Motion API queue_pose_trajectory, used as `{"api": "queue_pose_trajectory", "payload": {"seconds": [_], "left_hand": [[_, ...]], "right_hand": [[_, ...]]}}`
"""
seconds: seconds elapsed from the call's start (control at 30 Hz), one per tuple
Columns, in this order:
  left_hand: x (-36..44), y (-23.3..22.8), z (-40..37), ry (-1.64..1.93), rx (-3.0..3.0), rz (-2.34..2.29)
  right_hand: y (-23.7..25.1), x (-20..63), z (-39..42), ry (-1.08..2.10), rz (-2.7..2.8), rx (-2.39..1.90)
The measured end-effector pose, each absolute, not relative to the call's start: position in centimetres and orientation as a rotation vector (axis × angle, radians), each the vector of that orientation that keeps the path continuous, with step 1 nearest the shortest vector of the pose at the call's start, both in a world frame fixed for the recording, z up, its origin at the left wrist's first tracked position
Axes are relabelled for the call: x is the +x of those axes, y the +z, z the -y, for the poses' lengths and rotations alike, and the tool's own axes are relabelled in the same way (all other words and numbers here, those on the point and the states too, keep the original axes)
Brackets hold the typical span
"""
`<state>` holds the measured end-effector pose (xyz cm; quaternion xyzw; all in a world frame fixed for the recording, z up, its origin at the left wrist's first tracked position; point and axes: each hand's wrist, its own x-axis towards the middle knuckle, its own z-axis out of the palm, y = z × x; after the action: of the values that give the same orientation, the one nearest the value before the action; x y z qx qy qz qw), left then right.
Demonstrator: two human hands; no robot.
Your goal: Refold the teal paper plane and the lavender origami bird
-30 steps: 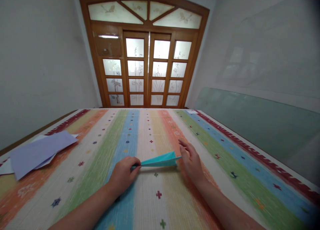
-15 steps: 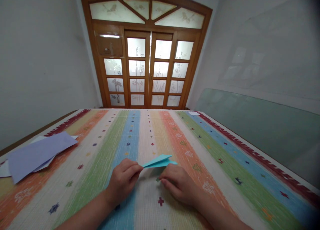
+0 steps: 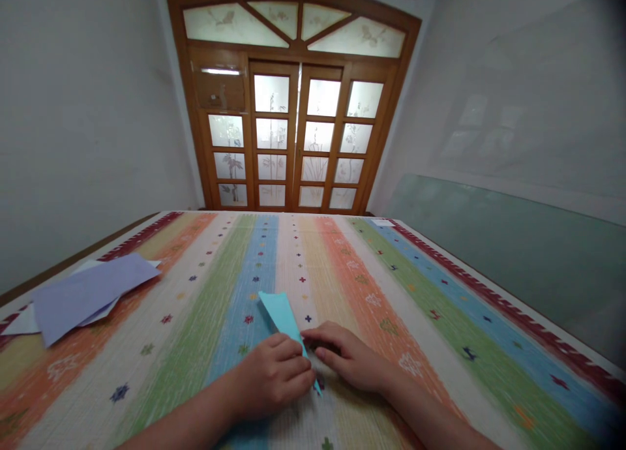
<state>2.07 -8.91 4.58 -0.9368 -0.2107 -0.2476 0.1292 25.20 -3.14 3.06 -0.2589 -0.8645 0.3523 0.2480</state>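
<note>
Lavender sheets (image 3: 90,293): a loose stack lies far to my left on the striped mat (image 3: 420,293), well apart from my hands, where it lay a second ago.
My left hand (image 3: 274,378): it now sits curled on top of the near end of the turquoise folded paper (image 3: 281,313), pressing it flat; half a second ago it only pinched the left tip.
Turquoise folded paper: it has swung round. It lay crosswise between my hands; now it points away from me along the blue stripe, wide end far, narrow tip (image 3: 317,390) showing between my hands.
My right hand (image 3: 349,362): fingers bent, resting on the mat just beside the paper's right edge, close against my left.
Meaning: I judge that I have turned the piece to crease it lengthwise.
</note>
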Motion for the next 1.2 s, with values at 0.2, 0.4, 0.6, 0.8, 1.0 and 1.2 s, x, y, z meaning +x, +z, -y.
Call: {"api": "queue_pose_trajectory", "payload": {"seconds": [0.2,0.4,0.6,0.8,1.0,1.2], "left_hand": [[2.6,2.9,8.1,-0.605,-2.707,0.737],[2.4,2.0,7.6,-0.629,-2.736,0.993],[2.5,2.7,7.5,-0.490,-2.840,1.140],[0.7,5.9,6.5,-0.253,-2.939,1.115],[-2.1,6.8,4.9,-0.122,-2.871,1.307],[-0.3,5.8,5.6,-0.086,-2.824,1.406]], "right_hand": [[3.8,25.3,3.5,0.898,2.406,-0.738],[5.4,25.1,4.4,0.756,2.560,-0.662],[5.3,24.2,5.0,0.451,2.725,-0.703],[5.0,23.7,4.8,0.130,2.772,-0.846],[4.7,24.9,2.2,-0.068,2.814,-0.822],[4.5,25.6,-0.9,-0.143,2.768,-0.801]]}}
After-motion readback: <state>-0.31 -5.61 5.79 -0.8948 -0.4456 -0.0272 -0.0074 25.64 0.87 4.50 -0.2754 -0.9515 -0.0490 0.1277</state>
